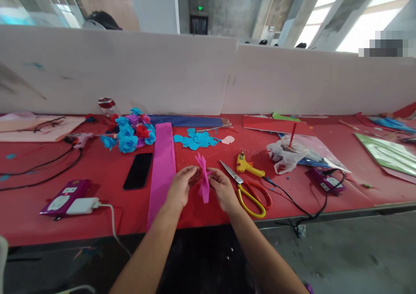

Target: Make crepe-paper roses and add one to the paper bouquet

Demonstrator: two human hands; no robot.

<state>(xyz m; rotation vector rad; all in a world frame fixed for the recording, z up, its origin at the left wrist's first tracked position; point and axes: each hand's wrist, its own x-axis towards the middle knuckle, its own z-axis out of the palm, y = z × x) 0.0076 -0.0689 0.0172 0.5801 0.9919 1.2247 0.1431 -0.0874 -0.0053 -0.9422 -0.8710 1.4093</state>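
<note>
A small piece of bright pink crepe paper (204, 185) stands upright between my hands, narrow at its middle and flared at top and bottom. My left hand (182, 185) pinches it from the left, and my right hand (224, 191) pinches it from the right; the fingertips are partly hidden. Left of my left hand lies a long strip of the same pink paper (161, 168). Scissors (248, 194) with yellow and red handles rest just right of my right hand, blades pointing away. Beyond my hands are scattered blue paper petals (195, 139) and a few pale pink petals (228, 139).
A yellow glue gun (248, 165) lies behind the scissors, its cord trailing right. Left are a black phone (138, 171), a purple power strip (66, 198), a pink glue gun (81, 140) and paper flowers (128, 135). A bagged cup (289, 148) stands right. White partitions (130, 73) border the table.
</note>
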